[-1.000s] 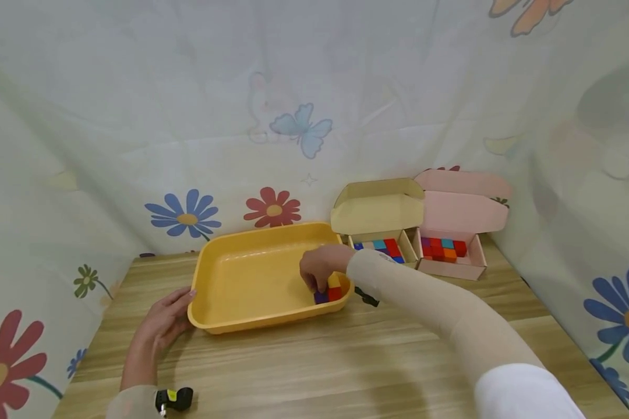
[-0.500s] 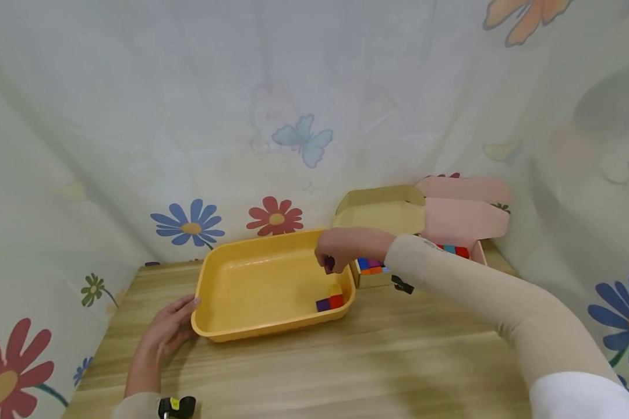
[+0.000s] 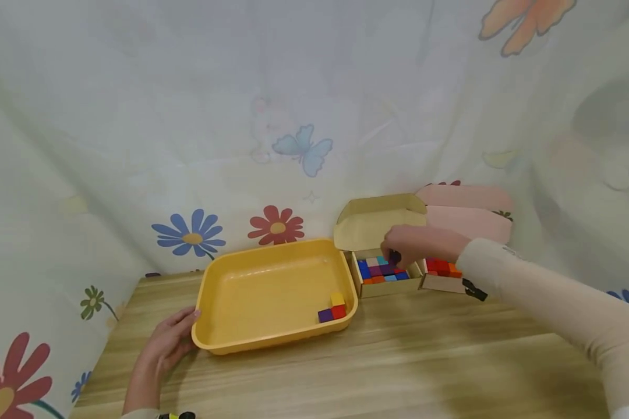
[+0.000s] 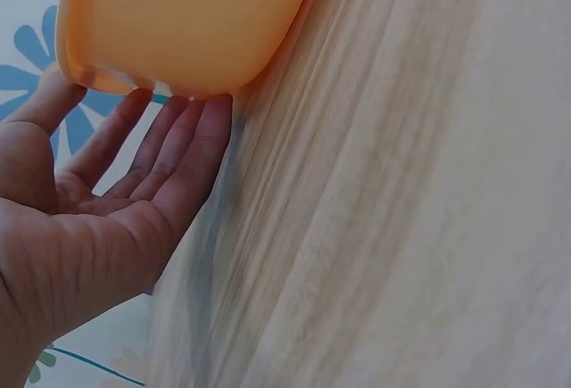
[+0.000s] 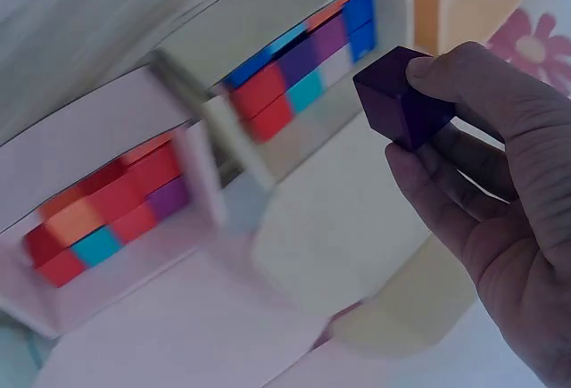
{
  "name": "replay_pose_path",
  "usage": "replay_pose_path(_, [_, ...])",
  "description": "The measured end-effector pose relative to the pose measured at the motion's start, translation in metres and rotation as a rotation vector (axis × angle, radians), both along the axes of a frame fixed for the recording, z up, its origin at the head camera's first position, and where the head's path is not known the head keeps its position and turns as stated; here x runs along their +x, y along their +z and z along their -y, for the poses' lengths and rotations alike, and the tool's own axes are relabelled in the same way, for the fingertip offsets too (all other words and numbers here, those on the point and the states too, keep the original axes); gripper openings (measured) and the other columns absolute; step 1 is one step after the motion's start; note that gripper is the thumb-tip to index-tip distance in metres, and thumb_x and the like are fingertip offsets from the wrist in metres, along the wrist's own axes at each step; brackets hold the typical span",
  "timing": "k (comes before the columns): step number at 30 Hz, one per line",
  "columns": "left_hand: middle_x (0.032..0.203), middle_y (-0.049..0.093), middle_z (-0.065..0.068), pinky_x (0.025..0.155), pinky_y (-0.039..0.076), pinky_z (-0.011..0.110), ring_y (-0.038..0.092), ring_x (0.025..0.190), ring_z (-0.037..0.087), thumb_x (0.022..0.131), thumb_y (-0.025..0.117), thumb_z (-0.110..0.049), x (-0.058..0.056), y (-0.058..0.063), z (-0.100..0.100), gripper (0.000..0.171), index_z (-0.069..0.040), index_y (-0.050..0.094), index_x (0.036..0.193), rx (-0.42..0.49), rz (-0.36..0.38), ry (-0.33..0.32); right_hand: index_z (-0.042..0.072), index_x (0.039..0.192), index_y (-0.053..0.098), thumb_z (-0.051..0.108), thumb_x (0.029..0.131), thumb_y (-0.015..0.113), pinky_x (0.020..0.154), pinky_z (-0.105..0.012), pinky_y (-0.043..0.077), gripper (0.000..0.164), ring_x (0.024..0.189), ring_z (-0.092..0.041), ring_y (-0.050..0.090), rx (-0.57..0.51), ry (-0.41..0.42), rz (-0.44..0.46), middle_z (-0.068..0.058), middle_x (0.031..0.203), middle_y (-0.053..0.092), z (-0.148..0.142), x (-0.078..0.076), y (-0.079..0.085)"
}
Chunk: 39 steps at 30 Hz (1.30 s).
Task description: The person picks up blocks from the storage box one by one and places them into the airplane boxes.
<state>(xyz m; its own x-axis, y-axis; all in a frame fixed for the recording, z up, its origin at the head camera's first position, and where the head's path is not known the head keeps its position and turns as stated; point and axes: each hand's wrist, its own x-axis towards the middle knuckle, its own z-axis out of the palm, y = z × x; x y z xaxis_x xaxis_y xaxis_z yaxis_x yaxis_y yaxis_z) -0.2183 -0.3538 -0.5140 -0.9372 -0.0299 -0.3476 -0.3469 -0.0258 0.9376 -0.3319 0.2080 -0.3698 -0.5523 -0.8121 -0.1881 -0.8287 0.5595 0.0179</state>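
My right hand [image 3: 405, 243] pinches a dark purple cube [image 5: 401, 98] between thumb and fingers. In the head view that hand is over the pale yellow box [image 3: 390, 289], hiding part of its contents. Inside the box lie several coloured cubes in rows, among them a teal one [image 5: 304, 92] and a red one [image 5: 270, 120]. My left hand [image 3: 168, 340] touches the left end of the yellow tray [image 3: 272, 338] with extended fingertips, seen close in the left wrist view. In the tray's front right corner sit a purple cube [image 3: 325, 315], a red cube [image 3: 338, 312] and a yellow cube [image 3: 338, 299].
Right of the yellow box stands an open pink box [image 3: 442, 284] with several red, orange, teal and purple cubes. Both lids stand raised against the patterned curtain [image 3: 215, 145]. Wood-grain table surface [image 3: 304, 378] stretches in front of the tray and boxes.
The right hand has lifted a purple cube from beside the others in the tray and carried it right, over the yellow box. The left hand stays at the tray's end.
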Motion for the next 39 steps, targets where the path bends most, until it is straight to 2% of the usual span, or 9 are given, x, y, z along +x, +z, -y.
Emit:
replay_pose_path(4, [0.139,0.055,0.003,0.094,0.056,0.038,0.063,0.108,0.006,0.102,0.063,-0.036,0.002,0.001,0.002,0.078,-0.002,0.023,0.160,-0.006,-0.008,0.009,0.011,0.089,0.075,0.007,0.081,0.083,0.067,-0.025,0.054,0.012,0.074,-0.010,0.056,-0.025,-0.077,0.062,0.003,0.084,0.067,-0.038,-0.004,-0.003])
replay_pose_path(6, [0.144,0.051,0.006,0.094,0.056,0.038,0.063,0.109,0.005,0.102,0.063,-0.038,0.002,0.003,0.002,0.078,-0.004,0.023,0.161,-0.017,-0.010,0.010,0.018,0.082,0.073,0.008,0.081,0.082,0.061,-0.023,0.049,0.013,0.067,-0.007,0.052,-0.015,-0.109,0.043,0.010,0.075,0.062,-0.056,-0.008,-0.005])
replay_pose_path(10, [0.154,0.041,0.013,0.096,0.055,0.038,0.063,0.111,0.007,0.101,0.063,-0.043,-0.001,0.007,0.002,0.081,-0.005,0.025,0.161,-0.049,-0.017,-0.003,0.019,0.079,0.070,0.007,0.080,0.083,0.058,-0.024,0.046,0.018,0.062,-0.006,0.048,0.019,-0.177,0.058,0.013,0.069,0.056,-0.088,-0.012,-0.010])
replay_pose_path(14, [0.148,0.047,0.010,0.095,0.056,0.037,0.063,0.109,0.007,0.100,0.064,-0.044,-0.004,0.008,0.003,0.081,-0.005,0.026,0.160,-0.056,-0.022,0.000,0.010,0.087,0.073,-0.001,0.078,0.080,0.064,-0.028,0.054,0.016,0.069,-0.010,0.053,0.035,-0.251,0.142,0.007,0.078,0.064,-0.111,-0.017,-0.019])
replay_pose_path(18, [0.141,0.053,0.006,0.093,0.057,0.038,0.064,0.108,0.008,0.101,0.063,-0.042,-0.004,0.006,0.003,0.079,-0.004,0.025,0.160,-0.053,-0.019,0.000,0.011,0.086,0.072,0.000,0.079,0.078,0.066,-0.030,0.053,0.014,0.071,-0.013,0.054,0.096,-0.309,0.178,0.005,0.080,0.064,-0.128,-0.025,-0.030])
replay_pose_path(24, [0.143,0.052,0.009,0.093,0.057,0.039,0.064,0.108,0.009,0.100,0.065,-0.042,-0.003,0.004,0.000,0.081,-0.003,0.026,0.160,-0.052,-0.019,0.017,0.014,0.080,0.068,-0.001,0.079,0.077,0.065,-0.030,0.049,0.018,0.071,-0.015,0.052,0.143,-0.376,0.177,0.004,0.078,0.059,-0.143,-0.033,-0.045])
replay_pose_path(31, [0.140,0.056,0.008,0.091,0.057,0.039,0.064,0.108,0.010,0.101,0.064,-0.040,-0.002,0.003,-0.004,0.077,-0.002,0.030,0.158,-0.051,-0.025,0.014,0.014,0.081,0.062,-0.006,0.080,0.076,0.064,-0.029,0.048,0.024,0.072,-0.015,0.051,0.114,-0.425,0.251,0.005,0.076,0.055,-0.154,-0.027,-0.065])
replay_pose_path(35, [0.128,0.064,0.002,0.090,0.058,0.039,0.065,0.107,0.011,0.101,0.065,-0.036,-0.001,0.000,-0.006,0.073,-0.001,0.033,0.156,-0.020,-0.029,0.029,0.015,0.078,0.058,-0.007,0.079,0.076,0.063,-0.028,0.045,0.028,0.070,-0.015,0.049,0.100,-0.411,0.217,0.004,0.073,0.051,-0.156,-0.025,-0.076])
replay_pose_path(39, [0.128,0.064,0.001,0.090,0.058,0.039,0.065,0.107,0.011,0.100,0.066,-0.036,0.000,-0.001,-0.007,0.073,-0.002,0.035,0.156,-0.010,-0.033,0.042,0.015,0.075,0.056,-0.007,0.077,0.078,0.064,-0.028,0.044,0.031,0.071,-0.015,0.045,0.080,-0.363,0.135,0.004,0.076,0.049,-0.158,-0.023,-0.087])
